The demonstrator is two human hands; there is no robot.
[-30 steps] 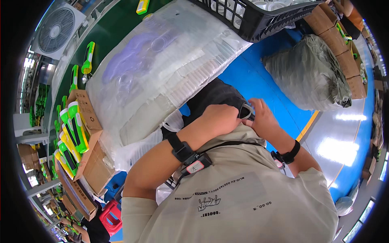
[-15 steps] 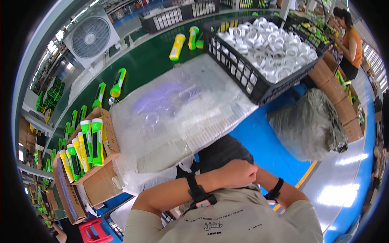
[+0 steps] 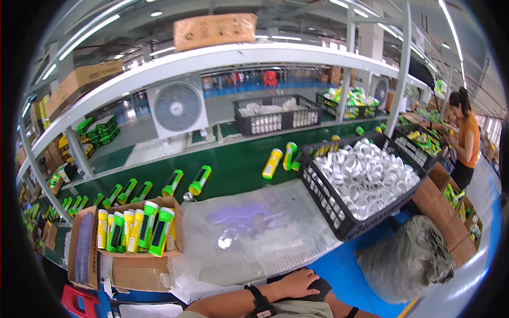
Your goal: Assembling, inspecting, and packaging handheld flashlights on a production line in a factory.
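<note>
While empty left grip (image 3: 299, 284) spreads on cloth (image 3: 321, 289), shelf carton (image 3: 214, 32) bears print; right grip hidden, unclear.

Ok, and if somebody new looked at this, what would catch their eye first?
Probably the black crate on the right, heaped with white rings. Next, the carton at the left, packed with green and yellow flashlights. Low in the middle, the person's left hand rests on dark cloth.

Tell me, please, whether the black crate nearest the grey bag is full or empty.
Full, or nearly so: white rings are heaped to about the rim of the black crate, hiding its floor.
</note>
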